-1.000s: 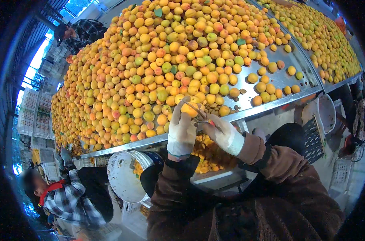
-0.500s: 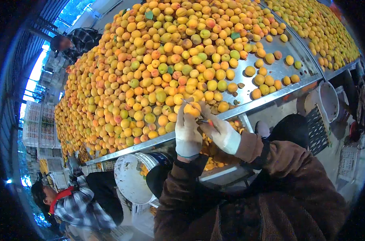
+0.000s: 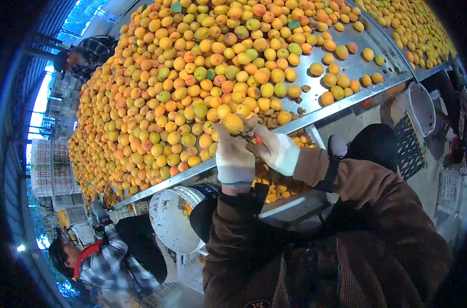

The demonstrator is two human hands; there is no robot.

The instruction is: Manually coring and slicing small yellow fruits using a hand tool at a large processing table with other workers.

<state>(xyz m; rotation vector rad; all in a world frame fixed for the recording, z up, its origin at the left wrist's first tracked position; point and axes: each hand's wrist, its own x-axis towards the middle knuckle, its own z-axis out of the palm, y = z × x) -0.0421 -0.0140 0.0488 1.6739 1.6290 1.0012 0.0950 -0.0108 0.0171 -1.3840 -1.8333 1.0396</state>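
Observation:
My left hand (image 3: 235, 160), in a white glove with soiled fingertips, is closed on a yellow-orange apricot (image 3: 232, 123) just above the metal table's front edge. My right hand (image 3: 275, 150), gloved the same way, grips a small knife with a red handle (image 3: 258, 139). Its thin blade lies against the apricot, close to my left fingers; whether it has cut in cannot be made out. Beyond both hands spreads a large heap of apricots (image 3: 166, 97), mostly orange and yellow with some greenish ones. Below my hands, under the table edge, lie halved-looking apricot pieces (image 3: 277, 191).
A metal table rim (image 3: 341, 109) runs across in front of me. A white bucket (image 3: 173, 220) stands at my left, another pale bucket (image 3: 421, 114) at far right. One person in a checked shirt (image 3: 112, 264) sits at left; another person (image 3: 87, 57) is beyond the heap.
The view has shifted slightly. Both hands have stayed together at the apricot, and the right hand with the knife has turned a little closer to the left.

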